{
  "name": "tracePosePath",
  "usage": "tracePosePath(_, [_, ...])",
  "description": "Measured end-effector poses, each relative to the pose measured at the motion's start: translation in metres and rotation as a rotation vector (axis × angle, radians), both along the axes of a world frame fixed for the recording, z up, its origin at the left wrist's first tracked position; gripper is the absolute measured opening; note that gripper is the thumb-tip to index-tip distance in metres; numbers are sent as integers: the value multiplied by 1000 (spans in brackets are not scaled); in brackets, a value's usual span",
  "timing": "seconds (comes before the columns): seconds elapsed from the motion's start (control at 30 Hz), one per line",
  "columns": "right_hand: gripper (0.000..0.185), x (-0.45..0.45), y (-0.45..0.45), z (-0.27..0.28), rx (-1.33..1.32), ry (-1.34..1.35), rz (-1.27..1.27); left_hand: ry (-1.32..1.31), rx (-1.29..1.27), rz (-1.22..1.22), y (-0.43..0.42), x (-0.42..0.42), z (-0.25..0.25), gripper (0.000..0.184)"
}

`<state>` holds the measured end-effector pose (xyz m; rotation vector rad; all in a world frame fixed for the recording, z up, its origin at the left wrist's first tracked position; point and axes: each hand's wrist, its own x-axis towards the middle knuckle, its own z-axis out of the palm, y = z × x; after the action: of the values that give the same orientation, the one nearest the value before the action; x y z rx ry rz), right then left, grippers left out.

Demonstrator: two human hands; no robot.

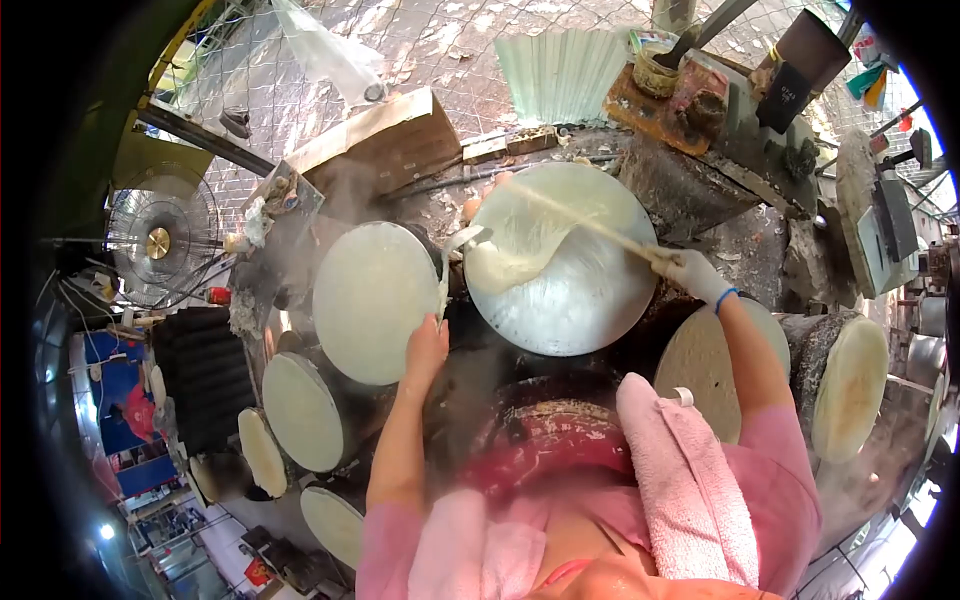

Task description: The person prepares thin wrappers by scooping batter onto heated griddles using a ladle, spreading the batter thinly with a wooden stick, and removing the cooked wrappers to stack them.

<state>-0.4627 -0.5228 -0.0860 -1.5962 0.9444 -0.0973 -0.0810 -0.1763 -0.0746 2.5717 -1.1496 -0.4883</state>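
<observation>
Spanning the upper part of the round metal plate (575, 320), a long thin stick (585, 215) runs obliquely from the right hand (688, 272) at the plate's right edge toward its upper left. This hand, in a white glove, is clenched around the near end of the stick; a blue band (725, 299) circles the wrist. The pale layer (515, 262) covers the upper and left portion of the plate, its curved edge bordering bare, shiny metal below. It thus lies to the left of the right-hand grip, along and beneath the stick's long axis. The left hand (427, 345) appears closed on the handle of a ladle (463, 238), though the exact placement of the fingers is hard to make out. The ladle's handle rises from this hand, and its head sits at the plate's left edge, near the pale layer. Of the two hands, the left is the lower, just beside the right edge of a pale disc (368, 300); a second, smaller disc (303, 412) stands below it. At far left is a fan (158, 243); a cardboard box (375, 140) lies beyond the discs.
</observation>
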Motion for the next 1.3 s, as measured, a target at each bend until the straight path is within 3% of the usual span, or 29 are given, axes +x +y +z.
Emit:
tracePosePath(0.07, [45,13,-10,-34,-147,-21,189,-47,66,-57,-3,-2,0,23])
tracePosePath(0.13, [44,42,7,9,9,218,368,-55,159,-98,5,-9,10,23])
tracePosePath(0.17, [42,41,16,0,197,129,354,-57,204,-122,11,-13,17,23])
tracePosePath(0.27, [39,18,44,-2,390,238,322,-62,285,-216,49,-32,29,19])
tracePosePath(0.43, [47,-37,121,39,499,202,57,113,371,-243,91,-79,27,17])
tracePosePath(0.47, [51,-44,143,43,563,153,-23,177,304,-294,91,-79,20,18])
tracePosePath(0.5, [53,-36,178,47,720,-29,-298,243,242,-348,94,-77,13,19])
tracePosePath(0.6, [40,7,255,-18,920,-289,-521,572,67,-378,88,-43,29,24])
tracePosePath(0.63, [35,35,266,4,992,-352,-506,624,41,-281,84,-36,55,21])
tracePosePath(0.67, [31,73,275,25,1067,-415,-487,490,-129,-333,91,-25,51,19])
tracePosePath(0.73, [28,149,295,8,925,-450,-482,489,-363,-225,101,-3,65,17])
tracePosePath(0.8, [28,224,316,-12,826,-365,-649,619,-371,-92,112,25,69,19])
tracePosePath(0.87, [31,271,334,-45,542,-253,-647,723,-398,2,123,44,68,18])
tracePosePath(0.9, [40,280,336,-46,465,-1,-608,774,-404,31,130,53,65,18])
tracePosePath(1.0, [47,253,348,-75,-21,355,-660,824,-410,58,150,66,60,17])
tracePosePath(1.07, [50,218,348,-58,46,434,-739,780,-414,24,165,70,46,17])
tracePosePath(1.1, [46,194,350,-91,-202,413,-794,837,-454,33,171,68,41,13])
tracePosePath(1.2, [30,172,339,-50,248,86,-1105,863,-382,109,180,62,47,19])
tracePosePath(1.23, [32,177,338,-39,268,-1,-1102,814,-417,91,180,56,48,20])
tracePosePath(1.27, [41,179,342,-24,278,94,-978,887,-415,158,179,49,54,19])
tracePosePath(1.3, [40,179,347,-33,44,282,-727,957,-415,225,177,42,61,18])
